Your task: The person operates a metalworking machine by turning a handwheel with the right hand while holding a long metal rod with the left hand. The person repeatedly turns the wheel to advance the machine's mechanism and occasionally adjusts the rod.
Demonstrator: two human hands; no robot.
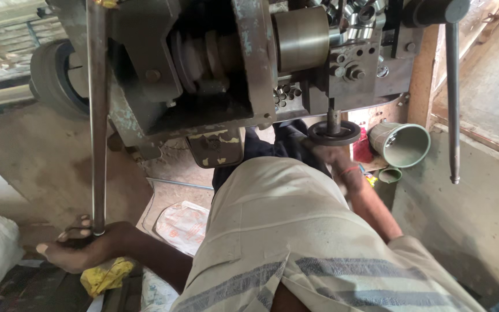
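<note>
A long steel bar (pixel 97 115), already fed into the lathe (pixel 215 63) at twelve o'clock, is gripped at its lower end by the left hand (pixel 79 245), while the right hand (pixel 324 153) seems closed on the black handwheel (pixel 334 133) at two o'clock, so machining appears unfinished.

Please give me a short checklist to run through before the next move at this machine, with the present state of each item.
1. Left hand closed on the long lever's lower end: ok.
2. Right hand on the small black handwheel: ok, touching its underside.
3. Firmness of the right hand's hold: cannot tell.
4. Second lever free of both hands: ok.
5. Green cup upright: not ok, it lies tipped.
</note>
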